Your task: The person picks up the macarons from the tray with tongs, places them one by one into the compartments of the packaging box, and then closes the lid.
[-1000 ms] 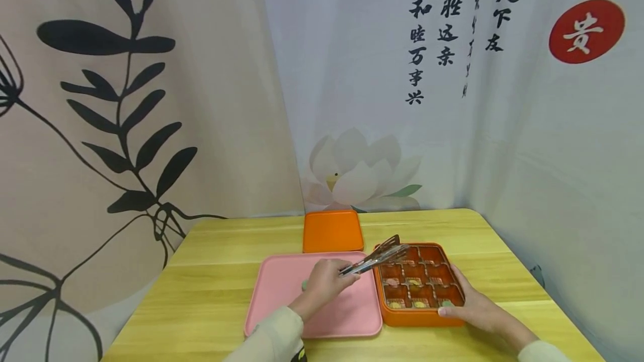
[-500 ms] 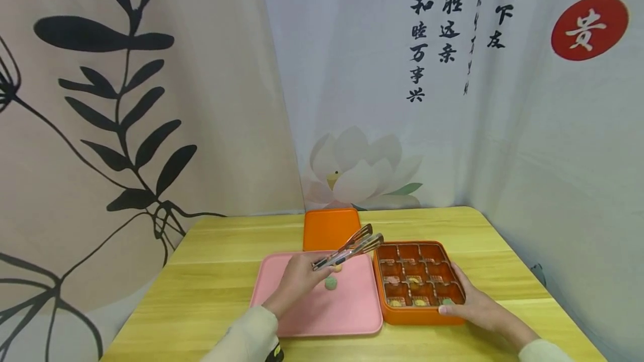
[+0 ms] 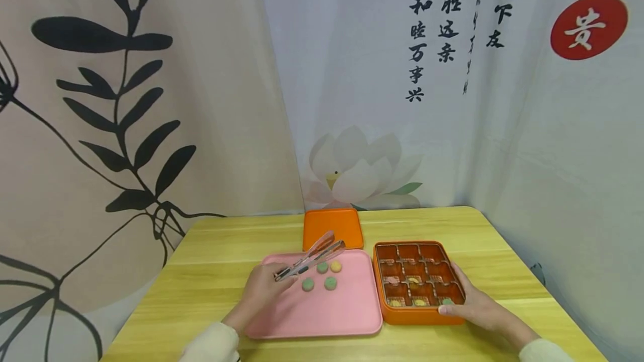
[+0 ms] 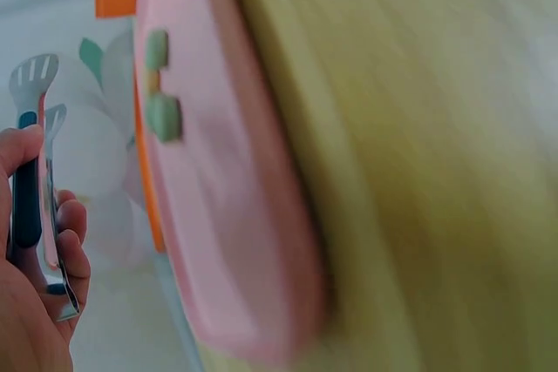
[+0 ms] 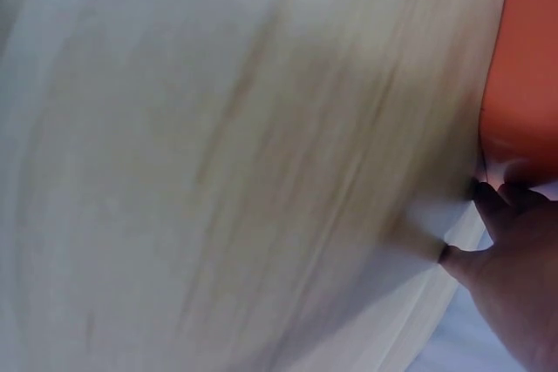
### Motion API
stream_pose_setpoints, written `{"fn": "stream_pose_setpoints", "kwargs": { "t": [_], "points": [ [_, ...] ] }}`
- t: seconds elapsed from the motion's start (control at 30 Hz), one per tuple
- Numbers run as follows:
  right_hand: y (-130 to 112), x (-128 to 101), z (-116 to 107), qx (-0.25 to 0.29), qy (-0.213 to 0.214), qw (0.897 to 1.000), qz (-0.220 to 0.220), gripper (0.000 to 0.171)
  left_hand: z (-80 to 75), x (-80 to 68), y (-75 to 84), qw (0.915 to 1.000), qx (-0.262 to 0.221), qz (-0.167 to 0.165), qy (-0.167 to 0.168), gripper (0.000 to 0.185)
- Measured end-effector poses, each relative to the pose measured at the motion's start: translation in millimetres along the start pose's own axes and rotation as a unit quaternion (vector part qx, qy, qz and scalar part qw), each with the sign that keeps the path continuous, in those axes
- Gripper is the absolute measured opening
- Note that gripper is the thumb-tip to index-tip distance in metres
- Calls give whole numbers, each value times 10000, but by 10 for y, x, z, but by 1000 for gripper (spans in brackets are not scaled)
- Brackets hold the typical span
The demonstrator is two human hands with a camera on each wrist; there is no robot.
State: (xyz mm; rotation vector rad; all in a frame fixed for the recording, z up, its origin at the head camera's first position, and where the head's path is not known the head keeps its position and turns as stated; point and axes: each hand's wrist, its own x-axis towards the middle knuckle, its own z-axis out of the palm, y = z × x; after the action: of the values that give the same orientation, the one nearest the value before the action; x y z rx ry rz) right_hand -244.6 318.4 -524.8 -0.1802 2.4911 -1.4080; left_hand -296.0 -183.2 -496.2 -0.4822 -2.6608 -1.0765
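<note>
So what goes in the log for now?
left hand: holds tongs over pink tray | right hand: rests on orange box

The tongs (image 3: 312,258) look like shiny metal. The pink tray (image 3: 322,312) and orange box (image 3: 420,317) seem smooth matt plastic, and the table (image 3: 201,295) is light wood with visible grain.

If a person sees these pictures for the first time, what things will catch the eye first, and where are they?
Probably the orange box with nine compartments at the right of the table, with the right hand resting against its near right corner. Beside it on the left lies a pink tray carrying four small sweets, three green and one yellow. The left hand holds metal tongs over the tray.
</note>
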Motion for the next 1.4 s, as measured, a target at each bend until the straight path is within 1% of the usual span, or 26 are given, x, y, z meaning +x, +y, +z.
{"fn": "stream_pose_setpoints", "kwargs": {
  "t": [0.17, 0.23, 0.33, 0.4, 0.5, 0.63, 0.7, 0.83, 0.97, 1.03, 1.17, 1.3, 1.4],
  "points": [
    [0, 11, -3, -102, 20, 9999, 10, 115, -172, -169, -190, 9997, 99, -204, 18, 12],
    [11, 12, -2, -94, 18, 10000, 5, 115, -227, -228, -248, 9993, 117, -346, -6, 13],
    [11, 5, -1, -96, 3, 10000, 2, 114, -287, -313, -329, 9987, 205, -468, -58, 15],
    [5, -1, 2, -75, -16, 10000, 47, 115, -319, -376, -378, 9986, 197, -472, -112, 16],
    [-7, 2, -5, -175, -20, 9998, 109, 114, -354, -471, -444, 9989, 207, -391, -169, 18],
    [3, 10, -17, -268, -7, 9996, 106, 114, -364, -580, -499, 9987, 116, -383, -315, 20],
    [7, 12, -20, -172, -21, 9998, 62, 114, -355, -618, -510, 9984, 79, -410, -372, 21],
    [7, 15, -17, -43, -43, 10000, 46, 114, -324, -670, -523, 9977, 28, -508, -456, 26],
    [8, 16, -17, -60, -49, 10000, 50, 114, -293, -691, -541, 9974, 52, -496, -518, 29],
    [13, 17, -16, 37, -86, 10000, -35, 113, -283, -698, -548, 9974, 77, -452, -558, 25],
    [9, 14, -11, 122, -84, 9999, -25, 113, -273, -699, -562, 9972, 60, -376, -644, 18],
    [2, 6, -11, 12, -66, 10000, 23, 114, -268, -696, -560, 9967, 148, -320, -734, 11],
    [-2, 6, -12, 79, -97, 9999, -36, 113, -264, -696, -555, 9964, 178, -322, -766, 8]
  ]
}}
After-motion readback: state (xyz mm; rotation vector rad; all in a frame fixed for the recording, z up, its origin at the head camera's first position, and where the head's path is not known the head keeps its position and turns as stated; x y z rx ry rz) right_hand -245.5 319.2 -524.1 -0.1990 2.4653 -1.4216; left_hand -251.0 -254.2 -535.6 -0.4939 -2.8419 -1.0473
